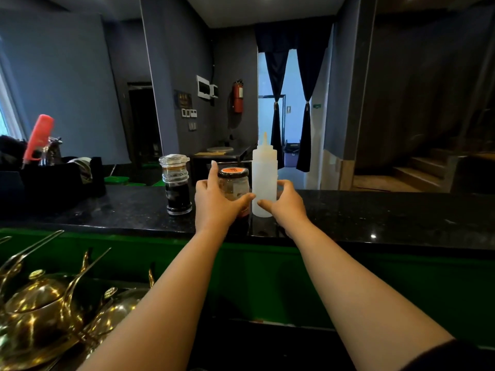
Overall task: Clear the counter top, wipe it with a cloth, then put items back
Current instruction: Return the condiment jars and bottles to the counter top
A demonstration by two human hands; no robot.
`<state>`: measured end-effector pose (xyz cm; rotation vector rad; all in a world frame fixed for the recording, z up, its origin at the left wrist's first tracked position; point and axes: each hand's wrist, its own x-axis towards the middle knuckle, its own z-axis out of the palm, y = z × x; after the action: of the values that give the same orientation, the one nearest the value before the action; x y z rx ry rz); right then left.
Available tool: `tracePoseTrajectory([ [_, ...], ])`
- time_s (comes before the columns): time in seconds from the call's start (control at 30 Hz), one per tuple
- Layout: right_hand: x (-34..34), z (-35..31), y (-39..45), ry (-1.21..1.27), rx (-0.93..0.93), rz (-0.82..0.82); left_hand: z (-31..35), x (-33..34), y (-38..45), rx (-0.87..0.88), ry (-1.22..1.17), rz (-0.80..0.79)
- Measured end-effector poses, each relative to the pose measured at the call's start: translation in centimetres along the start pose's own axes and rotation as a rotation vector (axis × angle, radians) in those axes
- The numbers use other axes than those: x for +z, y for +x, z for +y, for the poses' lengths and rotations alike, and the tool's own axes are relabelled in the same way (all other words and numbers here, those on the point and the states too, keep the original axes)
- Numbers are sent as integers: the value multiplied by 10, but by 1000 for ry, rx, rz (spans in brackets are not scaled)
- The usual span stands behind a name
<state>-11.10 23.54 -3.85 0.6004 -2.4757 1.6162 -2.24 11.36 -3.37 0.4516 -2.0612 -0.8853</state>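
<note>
On the black tabletop (375, 210), three containers stand in a row. The left hand (214, 202) curls round a jar (233, 183) with an orange-topped lid and brownish contents. At its three o'clock, just beside it, the right hand (288, 203) grips a translucent white bottle (264, 178). At the jar's nine o'clock stands a dispenser (176, 183) of dark liquid, untouched.

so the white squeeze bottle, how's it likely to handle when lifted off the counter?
The squeeze bottle looks like soft translucent plastic, so it probably dents under the right hand. No dark fill shows, so likely light. Tall and narrow, it may tip towards the jar if nudged.
</note>
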Motion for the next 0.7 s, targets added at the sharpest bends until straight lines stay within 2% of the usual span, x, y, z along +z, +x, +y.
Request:
tracePoseTrajectory([
  [0.23,4,2,0,-38,-12,31,-21,14,-14,23,-34,117],
  [0.4,5,3,1,-67,-30,39,-18,23,-10,16,-54,135],
  [0.7,2,4,-19,-163,-22,72,-13,5,-36,-14,39,15],
])
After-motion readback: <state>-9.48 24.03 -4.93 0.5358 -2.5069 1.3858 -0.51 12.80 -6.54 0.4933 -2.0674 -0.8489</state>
